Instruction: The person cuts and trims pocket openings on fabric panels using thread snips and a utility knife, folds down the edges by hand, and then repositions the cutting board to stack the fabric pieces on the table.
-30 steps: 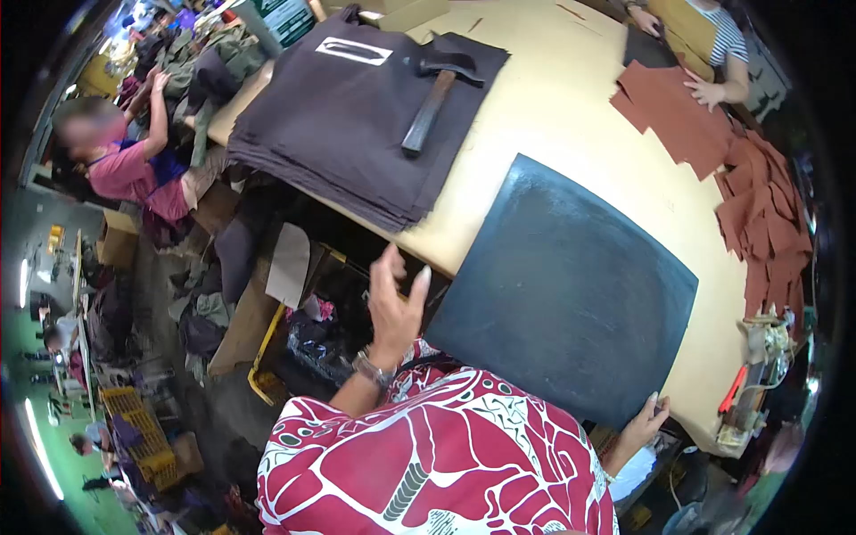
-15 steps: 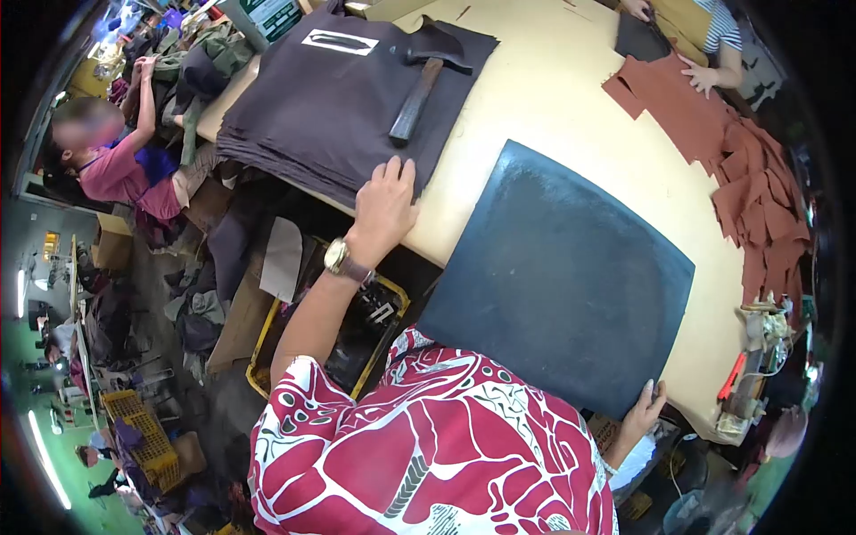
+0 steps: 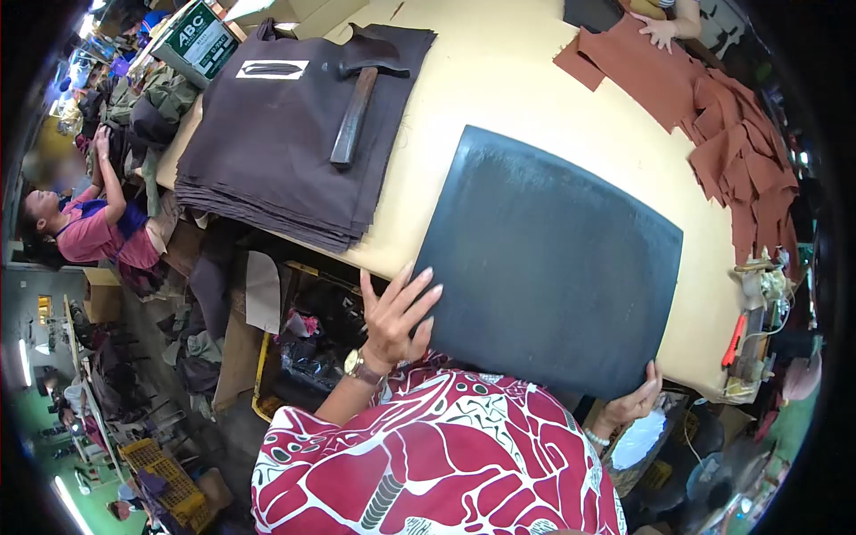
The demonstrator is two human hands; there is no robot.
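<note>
A large dark blue-black sheet (image 3: 553, 267), like a cutting mat or board, lies at the table's near edge. My right hand (image 3: 633, 401) grips its lower right corner, with the thumb on the side edge and some fingers hidden beneath. My left hand (image 3: 399, 314), wearing a wristwatch, is open with fingers spread at the sheet's left edge; whether it touches I cannot tell. Farther left lies a stack of dark brown sheets (image 3: 285, 152). On top of the stack rest a hammer (image 3: 355, 116) and a white card with a dark slot-shaped mark (image 3: 272, 69).
Rust-coloured cut pieces (image 3: 713, 125) are heaped at the right, with another person's hand (image 3: 658, 31) on them. A tool with a red handle (image 3: 734, 341) is at the right edge. A green box (image 3: 198, 40) stands behind the stack. A seated person (image 3: 98, 218) works at left.
My left hand has moved from the front corner of the brown stack to the dark sheet's left edge, fingers spreading. My right hand stays at the sheet's corner. The view has shifted right.
</note>
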